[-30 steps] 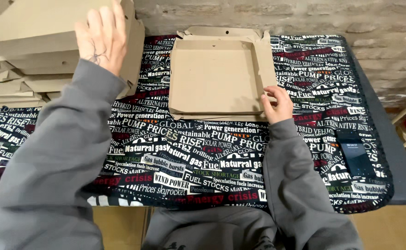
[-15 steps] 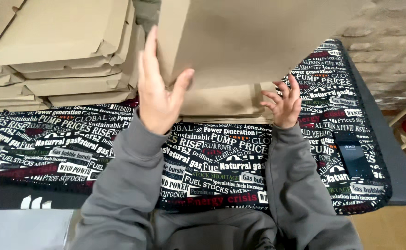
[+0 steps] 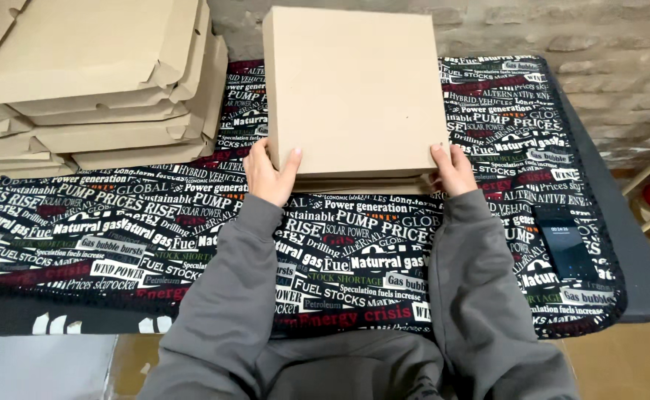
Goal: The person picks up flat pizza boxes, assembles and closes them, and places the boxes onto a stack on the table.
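While the closed cardboard box (image 3: 354,92) lies flat on the middle of the table, lid down over its tray, both hands grip its near corners: the left hand (image 3: 269,174) clasps the left corner with thumb on the lid, and the right hand (image 3: 454,169) curls around the right corner likewise. Under the box spreads a black printed cloth (image 3: 192,237) covered in white and red lettering, draped over a grey table (image 3: 647,296). To the left rises a stack of folded boxes (image 3: 88,81). A dark phone (image 3: 565,248) lies on the cloth at right. Behind stands a rough brick wall (image 3: 606,59).
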